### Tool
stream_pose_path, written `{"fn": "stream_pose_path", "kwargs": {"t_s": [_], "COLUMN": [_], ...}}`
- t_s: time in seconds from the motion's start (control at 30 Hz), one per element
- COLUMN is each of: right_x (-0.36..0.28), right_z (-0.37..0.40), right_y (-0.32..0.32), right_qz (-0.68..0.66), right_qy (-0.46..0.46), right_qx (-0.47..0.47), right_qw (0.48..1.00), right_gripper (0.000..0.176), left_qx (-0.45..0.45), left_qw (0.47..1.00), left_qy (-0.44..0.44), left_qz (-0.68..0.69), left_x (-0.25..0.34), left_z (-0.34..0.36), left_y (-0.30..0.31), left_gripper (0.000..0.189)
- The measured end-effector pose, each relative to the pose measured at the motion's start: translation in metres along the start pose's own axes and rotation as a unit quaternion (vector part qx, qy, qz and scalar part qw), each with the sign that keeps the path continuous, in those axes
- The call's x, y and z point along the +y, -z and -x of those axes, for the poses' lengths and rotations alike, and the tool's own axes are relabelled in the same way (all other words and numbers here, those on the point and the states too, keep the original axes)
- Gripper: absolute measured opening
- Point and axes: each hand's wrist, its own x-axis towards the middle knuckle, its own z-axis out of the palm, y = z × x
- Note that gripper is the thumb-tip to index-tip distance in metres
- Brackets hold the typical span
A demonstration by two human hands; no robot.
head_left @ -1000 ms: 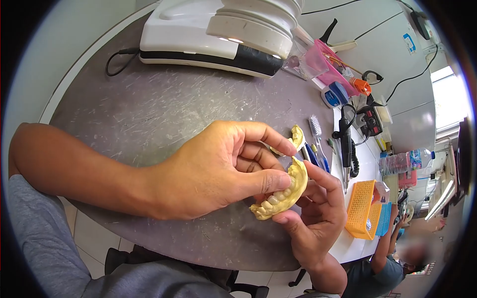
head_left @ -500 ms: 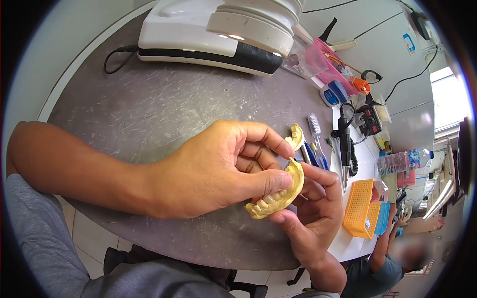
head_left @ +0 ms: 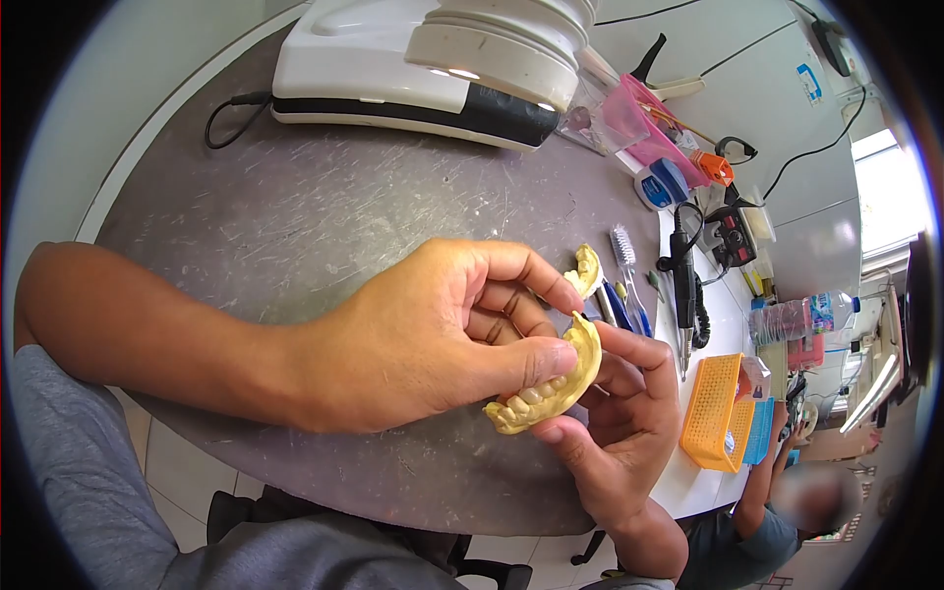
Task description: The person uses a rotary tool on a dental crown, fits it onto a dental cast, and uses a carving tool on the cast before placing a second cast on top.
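My left hand (head_left: 423, 334) stays clamped on the yellow dental cast (head_left: 553, 382), thumb over its teeth and fingers curled behind the arch. The cast sits between both sets of fingertips, its lower end a touch further left than a second ago, and my right hand (head_left: 615, 442) pinches it from beneath. Just past my left fingertips, a second cast (head_left: 587, 267) lies beside a toothbrush (head_left: 622, 258).

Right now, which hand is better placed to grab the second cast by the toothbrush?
Left, likely. The left hand reaches its index finger almost to the second cast; the right hand cradles the held cast from below and could support it alone.
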Motion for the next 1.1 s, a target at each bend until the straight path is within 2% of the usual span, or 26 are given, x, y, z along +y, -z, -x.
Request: {"fn": "stream_pose_path", "kwargs": {"t_s": [0.3, 0.8, 1.1], "right_x": [0.0012, 0.0009, 0.0035], "right_z": [0.0000, 0.0001, 0.0014], "right_y": [0.0007, 0.0006, 0.0020], "right_qz": [0.032, 0.033, 0.070], "right_qy": [0.028, 0.026, 0.066], "right_qx": [-0.005, 0.005, -0.003], "right_qw": [0.999, 0.999, 0.995], "right_gripper": [0.068, 0.068, 0.071], "left_qx": [0.008, -0.002, -0.002], "left_qw": [0.998, 0.999, 1.000], "left_qy": [-0.005, -0.012, 0.012], "left_qz": [-0.055, -0.034, -0.008], "left_x": [0.0013, 0.0004, -0.0010], "left_z": [-0.0001, 0.0001, 0.0000], "left_y": [0.0015, 0.0021, 0.0048], "left_gripper": [0.041, 0.040, 0.034]}}
